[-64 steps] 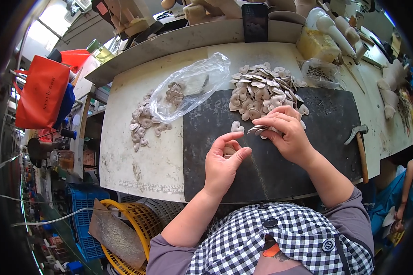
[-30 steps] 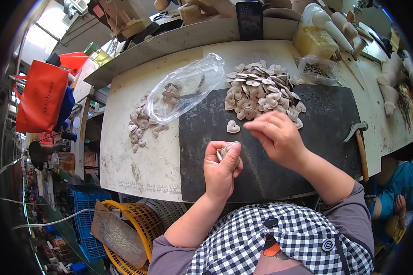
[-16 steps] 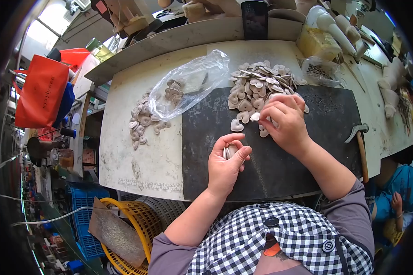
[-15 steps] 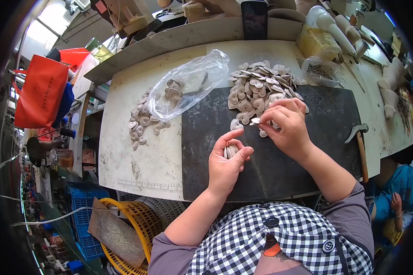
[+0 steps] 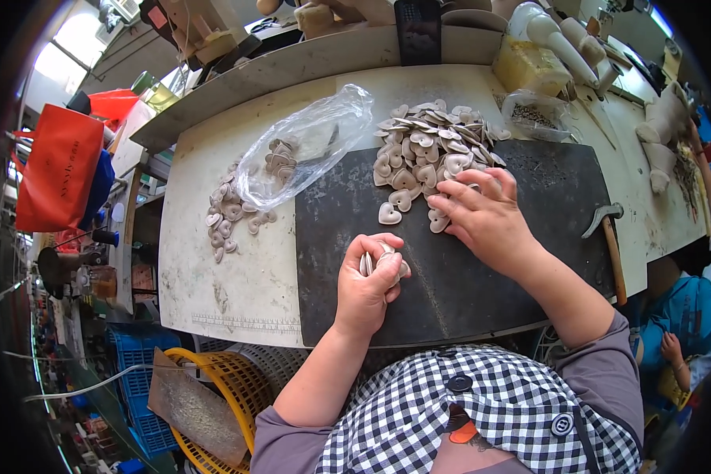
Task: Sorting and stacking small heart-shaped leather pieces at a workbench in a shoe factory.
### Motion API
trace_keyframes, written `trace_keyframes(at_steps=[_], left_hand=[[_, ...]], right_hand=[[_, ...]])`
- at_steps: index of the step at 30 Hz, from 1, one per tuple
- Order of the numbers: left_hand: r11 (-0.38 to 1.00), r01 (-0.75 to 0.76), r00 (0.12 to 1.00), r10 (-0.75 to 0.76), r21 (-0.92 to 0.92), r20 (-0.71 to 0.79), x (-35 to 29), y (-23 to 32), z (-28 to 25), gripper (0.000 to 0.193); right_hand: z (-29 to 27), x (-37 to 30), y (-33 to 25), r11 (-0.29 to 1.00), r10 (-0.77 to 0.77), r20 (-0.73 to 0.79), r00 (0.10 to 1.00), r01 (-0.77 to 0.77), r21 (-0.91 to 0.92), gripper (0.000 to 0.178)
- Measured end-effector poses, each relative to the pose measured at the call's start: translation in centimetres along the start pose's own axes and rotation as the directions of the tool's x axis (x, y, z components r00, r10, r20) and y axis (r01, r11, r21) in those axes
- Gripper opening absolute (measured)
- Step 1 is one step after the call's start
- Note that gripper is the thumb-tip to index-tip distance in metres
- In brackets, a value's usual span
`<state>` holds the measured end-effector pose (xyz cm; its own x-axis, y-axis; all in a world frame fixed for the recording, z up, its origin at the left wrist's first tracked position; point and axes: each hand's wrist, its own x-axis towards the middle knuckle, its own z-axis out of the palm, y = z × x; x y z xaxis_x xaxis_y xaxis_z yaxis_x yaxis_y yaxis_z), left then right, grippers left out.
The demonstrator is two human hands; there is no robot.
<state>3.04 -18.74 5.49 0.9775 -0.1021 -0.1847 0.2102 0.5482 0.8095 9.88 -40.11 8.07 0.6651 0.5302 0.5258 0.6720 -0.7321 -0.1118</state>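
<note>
My left hand [image 5: 361, 294] is closed around several small heart-shaped, greyish-beige padded pieces [image 5: 366, 264], held above the black mat [image 5: 332, 245]. At the near edge of a heap of the same heart pieces [image 5: 428, 148], my right hand [image 5: 490, 225] is palm down with its fingers apart. Its fingertips touch or nearly touch a heart piece [image 5: 438, 222] lying on the mat; I see nothing gripped in them. One loose heart piece [image 5: 389, 213] lies just left of that, nearer me than the heap.
A clear plastic bag [image 5: 308, 150] with several hearts lies left of the mat, beside a smaller heart pile [image 5: 227, 217]. A hammer [image 5: 611, 245] rests at the right edge. Behind it stands a clear tub of small metal bits [image 5: 536, 117]. A yellow basket [image 5: 241, 379] stands below the table's left front.
My right hand has let go of a heart piece and spread its fingers by the heap. My left hand has closed tighter around its pieces. The whole view has shifted slightly.
</note>
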Motion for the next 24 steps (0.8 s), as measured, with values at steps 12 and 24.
trace_keyframes(at_steps=[12, 24], left_hand=[[0.985, 0.028, 0.999, -0.021, 0.171, -0.044, -0.1, 0.2, 1.3, 0.043], [0.983, -0.107, 0.994, 0.105, 0.147, 0.021, 0.4, -1.2, 0.3, 0.019]], right_hand=[[0.0, -1.0, -2.3, 0.61, 0.303, 0.135, 0.943, -0.301, 0.733, 0.021], [-2.3, -3.3, -0.8, 0.939, 0.161, 0.073, 0.984, -0.176, 0.296, 0.033]])
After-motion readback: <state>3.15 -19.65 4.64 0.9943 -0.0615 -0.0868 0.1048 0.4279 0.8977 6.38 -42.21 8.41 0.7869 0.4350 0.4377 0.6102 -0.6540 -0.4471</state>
